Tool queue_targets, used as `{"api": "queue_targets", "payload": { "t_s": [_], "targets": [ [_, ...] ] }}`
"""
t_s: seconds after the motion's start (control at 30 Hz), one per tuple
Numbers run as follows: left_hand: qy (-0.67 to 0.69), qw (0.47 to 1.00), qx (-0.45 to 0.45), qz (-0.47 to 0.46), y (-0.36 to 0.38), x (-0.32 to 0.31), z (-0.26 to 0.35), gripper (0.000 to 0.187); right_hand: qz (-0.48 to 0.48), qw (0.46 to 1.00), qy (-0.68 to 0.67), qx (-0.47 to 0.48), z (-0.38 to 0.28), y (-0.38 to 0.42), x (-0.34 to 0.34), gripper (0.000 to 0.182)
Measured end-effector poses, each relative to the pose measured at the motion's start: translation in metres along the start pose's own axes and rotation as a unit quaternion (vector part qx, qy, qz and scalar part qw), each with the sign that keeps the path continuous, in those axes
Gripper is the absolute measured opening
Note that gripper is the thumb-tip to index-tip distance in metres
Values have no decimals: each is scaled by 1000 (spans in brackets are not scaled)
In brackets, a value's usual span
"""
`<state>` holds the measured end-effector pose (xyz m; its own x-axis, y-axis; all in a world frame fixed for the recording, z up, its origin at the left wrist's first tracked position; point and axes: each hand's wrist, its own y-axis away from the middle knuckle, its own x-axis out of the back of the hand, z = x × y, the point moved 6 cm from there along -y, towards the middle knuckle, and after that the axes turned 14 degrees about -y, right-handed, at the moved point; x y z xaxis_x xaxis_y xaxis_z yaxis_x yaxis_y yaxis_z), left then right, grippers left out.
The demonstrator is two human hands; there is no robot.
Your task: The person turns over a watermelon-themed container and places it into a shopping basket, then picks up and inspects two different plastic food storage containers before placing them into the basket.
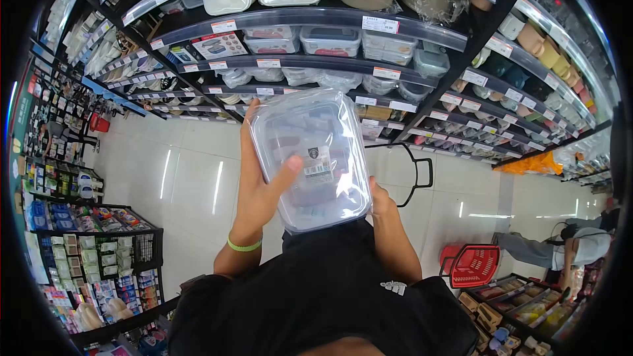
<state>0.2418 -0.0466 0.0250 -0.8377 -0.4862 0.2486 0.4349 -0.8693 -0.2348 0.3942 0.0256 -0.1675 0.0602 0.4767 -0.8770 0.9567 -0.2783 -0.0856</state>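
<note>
A clear plastic container (323,201) in shiny wrap, with a label and barcode on it, is held up in front of my body. My left hand (258,181) grips its left side, the thumb lying across the face beside the label and the other fingers mostly behind the edge. At its lower right side, my right hand (380,198) holds the edge, with most of its fingers hidden behind the container. A green band (244,245) circles my left wrist.
Shelves (303,64) with wrapped boxes and price tags stand ahead. A black basket handle (422,173) shows right of my right hand. A red basket (476,266) is at lower right near another person (583,247). Display racks (99,257) stand at left.
</note>
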Motion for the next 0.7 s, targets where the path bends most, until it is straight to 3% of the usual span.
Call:
{"api": "queue_targets", "payload": {
  "t_s": [0.17, 0.3, 0.37, 0.43, 0.5, 0.53, 0.63, 0.67, 0.7],
  "targets": [
    [10, 999, 37, 23, -5, 2, -26, 62, 2, 1000, -2, 0, 1, 2, 0, 88],
    [32, 998, 55, 9, -15, 1, -66, 55, 45, 999, 17, 12, -1, -6, -1, 93],
    [83, 993, 81, -8, -18, -5, -101, 53, 76, 988, 1, 133, -14, -12, -13, 92],
    [76, 990, 120, -23, -14, -13, -128, 57, 74, 983, 43, 164, -23, -17, -20, 87],
    [47, 982, 178, -41, -8, -22, -147, 65, 122, 950, 193, 215, -33, -19, -25, 83],
    [-6, 986, 156, -58, -10, -24, -152, 71, 149, 934, 239, 221, -38, -18, -30, 81],
    [40, 984, 102, -143, 6, -40, -148, 74, 197, 901, 315, 223, -34, -23, -38, 78],
    [40, 983, 108, -145, 13, -33, -167, 74, 199, 876, 373, 232, -25, -24, -25, 79],
    [59, 964, 173, -195, 26, -25, -207, 75, 203, 877, 370, 228, -22, -23, -27, 79]
  ]
}}
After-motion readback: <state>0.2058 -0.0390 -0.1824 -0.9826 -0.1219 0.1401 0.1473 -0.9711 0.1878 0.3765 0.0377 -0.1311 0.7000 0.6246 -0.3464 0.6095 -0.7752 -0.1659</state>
